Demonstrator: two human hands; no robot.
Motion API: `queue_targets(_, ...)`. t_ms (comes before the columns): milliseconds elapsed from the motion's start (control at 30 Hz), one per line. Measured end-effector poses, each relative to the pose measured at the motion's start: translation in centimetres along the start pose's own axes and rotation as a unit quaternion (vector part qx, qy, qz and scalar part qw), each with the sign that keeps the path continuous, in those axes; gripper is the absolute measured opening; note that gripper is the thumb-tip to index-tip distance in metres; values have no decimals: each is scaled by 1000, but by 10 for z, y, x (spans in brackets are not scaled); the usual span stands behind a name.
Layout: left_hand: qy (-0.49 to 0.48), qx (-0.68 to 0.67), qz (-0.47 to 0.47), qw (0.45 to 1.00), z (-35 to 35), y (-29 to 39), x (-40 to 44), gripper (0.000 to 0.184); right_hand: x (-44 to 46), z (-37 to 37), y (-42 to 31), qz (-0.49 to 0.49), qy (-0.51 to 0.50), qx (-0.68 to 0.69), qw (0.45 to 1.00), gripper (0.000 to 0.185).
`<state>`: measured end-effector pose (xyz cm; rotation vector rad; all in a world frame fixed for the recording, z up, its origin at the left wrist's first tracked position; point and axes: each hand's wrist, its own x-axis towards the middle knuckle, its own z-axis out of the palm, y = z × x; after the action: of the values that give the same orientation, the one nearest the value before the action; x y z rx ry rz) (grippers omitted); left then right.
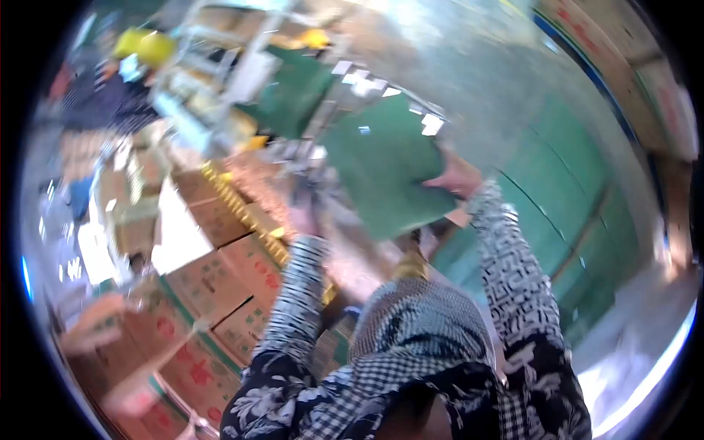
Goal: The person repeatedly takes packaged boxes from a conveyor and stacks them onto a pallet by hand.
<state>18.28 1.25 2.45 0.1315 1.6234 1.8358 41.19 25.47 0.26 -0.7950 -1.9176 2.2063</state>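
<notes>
A flat green sheet (pixel 389 169) is in front of me, tilted, with small white patches near its top edge. At its right edge my right hand (pixel 458 177) grips it, the thumb lying on its face. My left hand (pixel 304 209) is beside the sheet's left side, smeared by motion, and its fingers cannot be made out. Beyond it stands another green piece (pixel 293 92), near a light-coloured frame (pixel 249 77).
Printed cardboard boxes (pixel 209 286) are stacked at the lower left, beside a yellow strip (pixel 246 213). Large green panels (pixel 550 191) lie at the right. A person in dark clothing (pixel 110 99) is at the upper left, near yellow objects (pixel 147 48).
</notes>
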Motion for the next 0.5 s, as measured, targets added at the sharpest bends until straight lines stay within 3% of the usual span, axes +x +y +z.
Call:
queue_targets(67, -38, -141, -133, 980, 22, 30, 49, 42, -38, 35, -6, -17, 88, 6, 996, 91)
queue_targets(133, 10, -176, -218, 960, 47, 29, 96, 44, -76, 67, 0, -7, 179, 56, 982, 98)
queue_targets(200, 68, -168, -247, 952, 72, 31, 102, 45, -115, 88, 18, -38, 200, 217, 955, 102)
queue_targets(267, 127, -155, -242, 949, 82, 37, 84, 46, -164, 93, 28, -43, 254, 236, 937, 97)
queue_targets(300, 147, -141, -235, 950, 85, 41, 73, 47, -195, 87, 28, -27, 247, 355, 901, 93)
queue_targets(333, 150, -122, -237, 952, 91, 41, 62, 47, -219, 85, 56, -100, 259, 355, 893, 92)
queue_targets(400, 45, -43, -255, 965, 71, 27, 58, 54, -285, 81, 88, -1, 316, 399, 861, 92)
queue_targets(433, 26, -46, -269, 962, 62, 18, 53, 55, -318, 81, 105, 82, 378, 348, 854, 90)
queue_targets(467, 12, -46, -278, 959, 61, 10, 44, 56, -361, 60, 67, 204, 396, 381, 810, 87)
queue_targets(500, -84, -42, -307, 947, 74, 2, 18, 58, -391, 71, 115, 174, 440, 412, 779, 84)
